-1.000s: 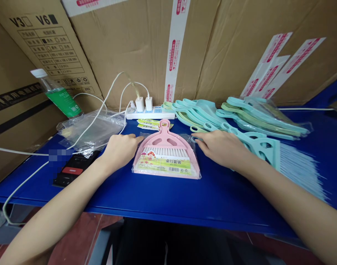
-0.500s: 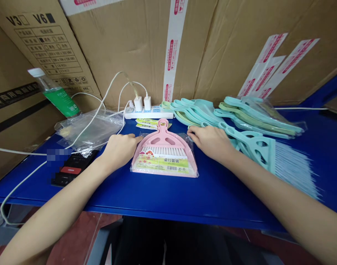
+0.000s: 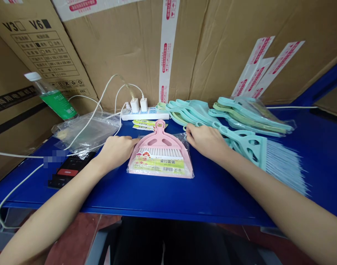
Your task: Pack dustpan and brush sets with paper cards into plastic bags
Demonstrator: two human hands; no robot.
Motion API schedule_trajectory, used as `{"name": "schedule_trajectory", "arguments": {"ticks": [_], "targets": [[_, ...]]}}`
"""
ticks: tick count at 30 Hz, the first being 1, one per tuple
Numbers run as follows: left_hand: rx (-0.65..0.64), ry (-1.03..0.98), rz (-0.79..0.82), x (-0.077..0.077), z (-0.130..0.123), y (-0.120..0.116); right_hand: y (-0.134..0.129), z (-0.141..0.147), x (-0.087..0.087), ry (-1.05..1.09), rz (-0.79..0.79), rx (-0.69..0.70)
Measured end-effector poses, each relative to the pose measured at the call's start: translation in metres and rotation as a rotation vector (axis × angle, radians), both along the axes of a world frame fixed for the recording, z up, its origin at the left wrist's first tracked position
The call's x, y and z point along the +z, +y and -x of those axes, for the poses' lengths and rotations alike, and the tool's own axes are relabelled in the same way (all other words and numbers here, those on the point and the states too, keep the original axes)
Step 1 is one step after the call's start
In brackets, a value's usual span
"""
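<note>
A mosaic covers part of the black phone. The right hand partly hides the turquoise brushes. Small print on the pink dustpan's label is too tiny for reading.

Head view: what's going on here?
Someone's left hand is at the upper left and right hand at the upper right of a clear plastic bag around a pink dustpan-and-brush set. It lies on a blue table, handle pointing away from the person. Whether either hand grips the plastic is hard to tell. To the right lie teal brushes, with teal and green dustpans behind them.
</note>
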State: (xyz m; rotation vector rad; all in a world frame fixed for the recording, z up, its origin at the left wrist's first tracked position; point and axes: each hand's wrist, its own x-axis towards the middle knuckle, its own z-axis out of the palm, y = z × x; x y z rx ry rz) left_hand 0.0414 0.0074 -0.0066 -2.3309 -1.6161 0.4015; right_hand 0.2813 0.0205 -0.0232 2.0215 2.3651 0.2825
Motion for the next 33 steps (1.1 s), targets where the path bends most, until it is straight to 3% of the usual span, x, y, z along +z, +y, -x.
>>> {"name": "schedule_trajectory", "arguments": {"ticks": [15, 23, 33], "targets": [[-0.044, -0.042, 0.022, 0.0016, -0.0034, -0.0041, -0.0074, 0.0043, 0.0067, -0.078, 0.009, -0.023], [-0.059, -0.038, 0.029, 0.0022, -0.0039, -0.0045, -0.0064, 0.0025, -0.0018, -0.090, -0.125, -0.008], [-0.090, -0.055, 0.028, 0.0004, -0.0042, -0.0047, -0.0100, 0.0003, 0.0037, -0.092, -0.133, -0.012]]}}
